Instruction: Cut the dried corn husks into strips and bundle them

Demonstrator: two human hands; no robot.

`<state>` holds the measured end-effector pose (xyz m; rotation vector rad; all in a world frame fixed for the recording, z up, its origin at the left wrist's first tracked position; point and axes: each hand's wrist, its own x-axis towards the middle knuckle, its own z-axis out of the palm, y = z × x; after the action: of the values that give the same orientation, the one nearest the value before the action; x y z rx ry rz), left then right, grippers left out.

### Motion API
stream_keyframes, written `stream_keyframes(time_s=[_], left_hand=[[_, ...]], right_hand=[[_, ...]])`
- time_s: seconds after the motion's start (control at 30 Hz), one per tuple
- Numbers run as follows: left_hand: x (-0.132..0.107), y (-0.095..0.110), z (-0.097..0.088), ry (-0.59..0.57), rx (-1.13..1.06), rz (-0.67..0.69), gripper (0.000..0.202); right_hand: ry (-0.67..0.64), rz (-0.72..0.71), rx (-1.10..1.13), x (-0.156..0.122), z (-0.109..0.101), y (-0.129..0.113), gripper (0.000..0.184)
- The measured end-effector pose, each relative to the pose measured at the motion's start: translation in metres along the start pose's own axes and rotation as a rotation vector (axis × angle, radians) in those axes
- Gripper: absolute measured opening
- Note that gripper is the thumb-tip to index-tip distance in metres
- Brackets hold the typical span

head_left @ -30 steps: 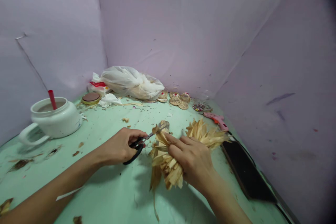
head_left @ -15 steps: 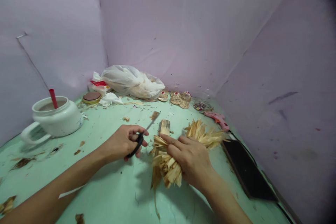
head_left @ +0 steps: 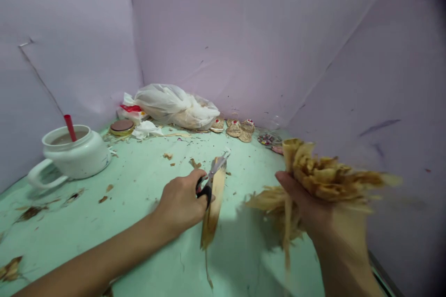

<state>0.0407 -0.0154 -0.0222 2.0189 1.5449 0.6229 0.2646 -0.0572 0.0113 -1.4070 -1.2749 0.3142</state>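
Note:
Black-handled scissors [head_left: 207, 190] are gripped in my left hand [head_left: 181, 203], its fingers closed round the handles. Their blades point away from me, over the upper end of a flat dried plant strip [head_left: 216, 199] lying on the green table. To the right, my right hand [head_left: 322, 222] is raised and closed on a bundle of dried husk strips [head_left: 331, 178], its ragged ends fanning outward. One long thin strip dangles from it. Below and behind the bundle shows more pale, frayed husk [head_left: 270, 202]; whether it belongs to the bundle I cannot tell.
A white handled pot [head_left: 80, 160] with a red stick stands at left. Along the back are a knotted plastic bag [head_left: 174, 106], a round tin [head_left: 121, 126], crumpled tissue [head_left: 147, 130], small woven slippers [head_left: 240, 130] and beads [head_left: 269, 139]. Scraps dot the table; walls [head_left: 216, 32] enclose it.
My right hand has lifted the husk bundle off the table, up and to the right, uncovering the flat strip. My left hand and the scissors have moved right, over that strip.

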Motion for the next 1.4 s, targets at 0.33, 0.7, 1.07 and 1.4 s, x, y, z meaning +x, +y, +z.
stream_keyframes(time_s=[0.33, 0.7, 1.07, 1.4], left_hand=[[0.015, 0.007, 0.018, 0.055, -0.099, 0.008, 0.033], [-0.025, 0.016, 0.023, 0.123, 0.017, 0.559, 0.045], [0.011, 0.004, 0.005, 0.173, -0.37, 0.0, 0.034], [0.022, 0.009, -0.005, 0.072, -1.03, -0.31, 0.041]], right_hand=[[-0.321, 0.809, 0.541, 0.014, 0.02, -0.003, 0.028], [-0.412, 0.919, 0.976, -0.019, 0.08, 0.011, 0.02], [-0.377, 0.974, 0.845, -0.023, 0.079, 0.0, 0.035], [-0.382, 1.011, 0.776, -0.021, 0.08, 0.012, 0.023]])
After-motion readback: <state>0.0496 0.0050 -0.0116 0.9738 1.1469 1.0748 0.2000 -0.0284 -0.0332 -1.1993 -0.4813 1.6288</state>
